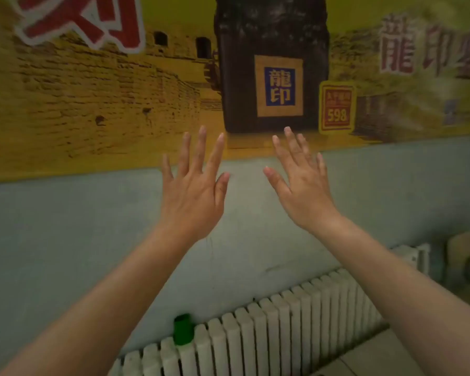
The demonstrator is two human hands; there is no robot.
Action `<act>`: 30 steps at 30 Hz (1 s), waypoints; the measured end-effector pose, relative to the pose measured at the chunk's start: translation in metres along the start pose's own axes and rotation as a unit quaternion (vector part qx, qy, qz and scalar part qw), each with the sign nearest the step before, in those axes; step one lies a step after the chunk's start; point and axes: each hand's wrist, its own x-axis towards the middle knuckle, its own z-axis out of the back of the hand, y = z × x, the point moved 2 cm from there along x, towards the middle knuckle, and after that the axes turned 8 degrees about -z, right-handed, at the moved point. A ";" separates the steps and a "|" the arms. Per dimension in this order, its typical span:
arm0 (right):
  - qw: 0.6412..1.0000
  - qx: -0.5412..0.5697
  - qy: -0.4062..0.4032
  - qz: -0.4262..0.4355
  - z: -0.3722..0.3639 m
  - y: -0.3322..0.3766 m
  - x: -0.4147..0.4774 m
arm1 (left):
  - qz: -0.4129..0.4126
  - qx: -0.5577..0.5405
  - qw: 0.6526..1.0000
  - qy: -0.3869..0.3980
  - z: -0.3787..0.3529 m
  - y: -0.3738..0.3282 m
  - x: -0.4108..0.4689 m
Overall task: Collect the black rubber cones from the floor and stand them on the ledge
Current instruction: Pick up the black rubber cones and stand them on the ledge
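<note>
My left hand [193, 196] and right hand [303, 191] raised before the wall poster [92, 99], fingers [201, 147] spread wide, holding nothing; radiator [282, 321] below.

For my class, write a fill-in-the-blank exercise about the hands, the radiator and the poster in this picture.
1. The left hand and the right hand are both raised and hold ____.
2. The small object on top of the white radiator is ____ in colour.
3. The red tag on the poster bears the number ____.
Missing words: nothing; green; 598.
</note>
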 end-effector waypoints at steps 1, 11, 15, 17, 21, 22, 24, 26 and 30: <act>1.000 -0.025 -0.008 -0.003 0.007 -0.008 -0.004 | -0.005 -0.006 1.000 0.017 -0.004 -0.009 0.000; 0.987 -0.131 -0.028 -0.092 0.097 -0.135 -0.038 | -0.102 -0.082 0.991 0.012 -0.042 -0.131 0.057; 0.975 -0.188 -0.020 -0.113 0.150 -0.194 -0.052 | -0.156 -0.146 0.976 0.028 -0.062 -0.217 0.082; 0.966 -0.225 -0.026 -0.127 0.183 -0.227 -0.061 | -0.185 -0.165 0.969 0.024 -0.072 -0.263 0.098; 0.946 -0.268 -0.051 -0.174 0.240 -0.285 -0.093 | -0.255 -0.196 0.947 0.019 -0.087 -0.357 0.116; 0.941 -0.274 -0.053 -0.191 0.251 -0.296 -0.103 | -0.270 -0.209 0.940 0.021 -0.089 -0.378 0.116; 0.922 -0.297 -0.053 -0.244 0.276 -0.321 -0.133 | -0.291 -0.251 0.923 0.036 -0.094 -0.428 0.110; 0.896 -0.329 -0.058 -0.293 0.299 -0.341 -0.164 | -0.314 -0.288 0.903 0.052 -0.096 -0.471 0.098; 0.851 -0.373 -0.075 -0.362 0.341 -0.359 -0.226 | -0.374 -0.340 0.859 0.077 -0.093 -0.538 0.070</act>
